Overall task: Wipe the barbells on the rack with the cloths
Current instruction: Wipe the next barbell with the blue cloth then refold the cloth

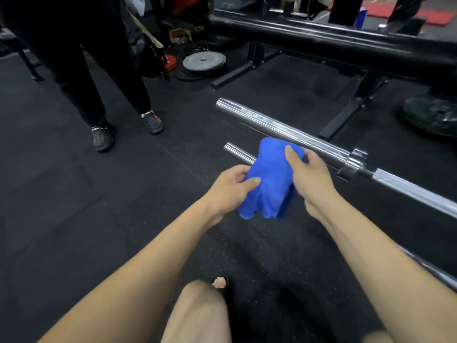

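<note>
2 hands point(232, 186) gripping 1 blue cloth point(269, 179), 2 barbells point(284, 128)

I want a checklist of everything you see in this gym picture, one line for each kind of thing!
Surface: black rubber floor, speckled with pale dust near the person's knee.
Job's things: blue cloth, bunched; upper barbell and lower barbell, its sleeve running under the cloth.
Clutter: grey plate, red plate, dark plate on the floor.
Hands: left hand and right hand both grip the cloth, fingers curled into it.
Cables: nothing seen.
Surroundings: black bench; a bystander's shoes.
</note>
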